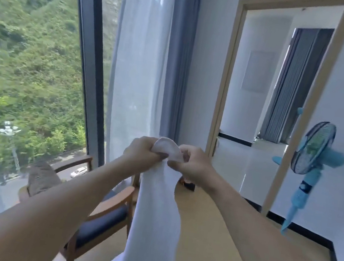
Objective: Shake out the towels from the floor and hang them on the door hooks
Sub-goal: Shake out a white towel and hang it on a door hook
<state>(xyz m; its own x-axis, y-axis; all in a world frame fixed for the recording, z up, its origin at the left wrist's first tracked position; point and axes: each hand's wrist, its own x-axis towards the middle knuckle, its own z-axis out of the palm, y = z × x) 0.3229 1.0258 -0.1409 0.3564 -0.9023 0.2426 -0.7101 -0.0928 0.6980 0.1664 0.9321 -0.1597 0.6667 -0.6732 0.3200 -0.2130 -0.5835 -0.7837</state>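
Note:
A white towel (154, 213) hangs straight down from both my hands in the middle of the view, its lower end running out of the bottom of the frame. My left hand (144, 152) grips the towel's top edge with curled fingers. My right hand (190, 163) pinches the same edge right beside it, and a small fold of cloth sticks up between the two hands. Both arms are stretched out in front of me. No door hooks are visible.
A wooden armchair (98, 204) with a dark seat stands at the lower left by the big window (30, 62) and sheer curtains (138, 68). An open doorway (268, 100) lies ahead on the right. A blue standing fan (312, 157) is beside it. The floor (217, 239) is light wood.

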